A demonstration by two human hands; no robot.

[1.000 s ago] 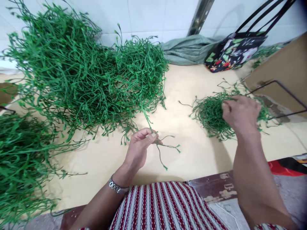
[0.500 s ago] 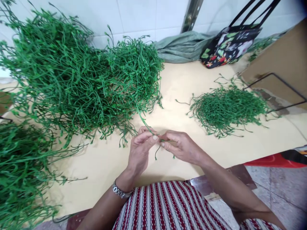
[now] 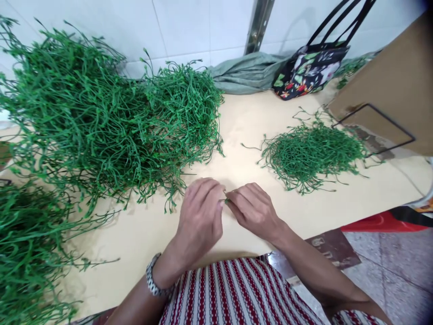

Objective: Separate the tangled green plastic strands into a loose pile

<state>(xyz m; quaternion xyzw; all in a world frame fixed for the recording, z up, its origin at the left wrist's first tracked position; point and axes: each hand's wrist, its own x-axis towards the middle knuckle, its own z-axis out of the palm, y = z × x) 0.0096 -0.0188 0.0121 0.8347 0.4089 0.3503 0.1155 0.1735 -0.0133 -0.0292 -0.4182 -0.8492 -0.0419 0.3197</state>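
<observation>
My left hand [image 3: 201, 216] and my right hand [image 3: 252, 208] meet fingertip to fingertip above the cream table [image 3: 264, 113], pinching a small green plastic stem [image 3: 225, 200] between them; most of the stem is hidden by the fingers. A big tangled heap of green plastic stems [image 3: 101, 122] lies just beyond my left hand. A smaller, flatter pile of green stems [image 3: 311, 151] lies to the right of my right hand. A metal watch [image 3: 152, 282] sits on my left wrist.
More green stems [image 3: 27, 253] spill over the table's left end. At the back against the tiled wall lie a grey-green sack [image 3: 246, 74] and a flowered bag [image 3: 309, 72]. A cardboard box [image 3: 389, 90] and a black wire frame [image 3: 375, 131] stand at right.
My right hand left the small pile at right and came to my left hand. Both hands now close over the stem, whose dangling branches are no longer visible.
</observation>
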